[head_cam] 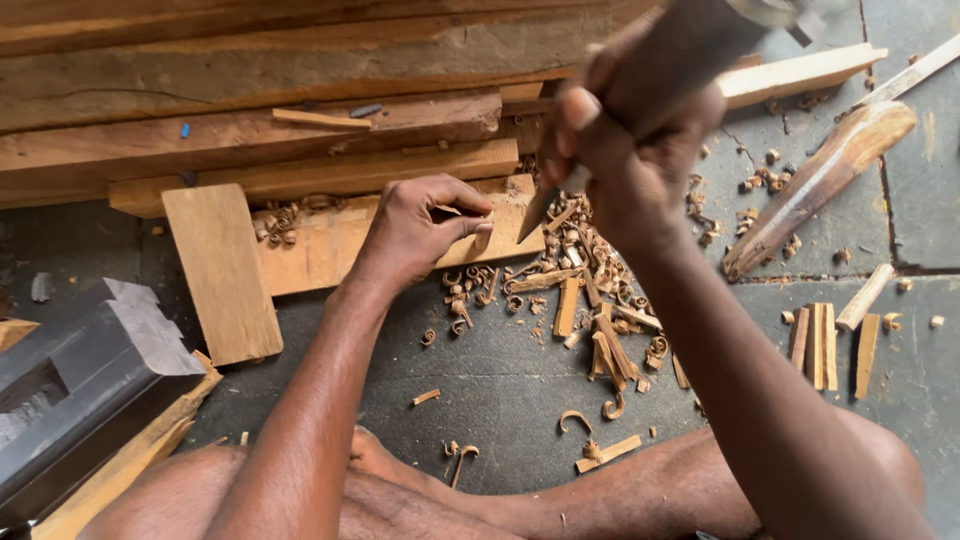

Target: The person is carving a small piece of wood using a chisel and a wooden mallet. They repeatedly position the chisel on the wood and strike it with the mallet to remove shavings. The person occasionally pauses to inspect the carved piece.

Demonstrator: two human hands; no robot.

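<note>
1. Chisel (545, 205) sits centre frame, blade tip down on the pale wood block (330, 240), gripped tight in the right hand (625, 130)
2. Left hand (425, 225) pinches a small wood piece (484, 236) just beside that edge; a slip could nick those fingers
3. Shavings (590, 290) litter the dark floor (500, 380) nearer us
4. Upper left, planks (250, 60) stacked beyond
</note>
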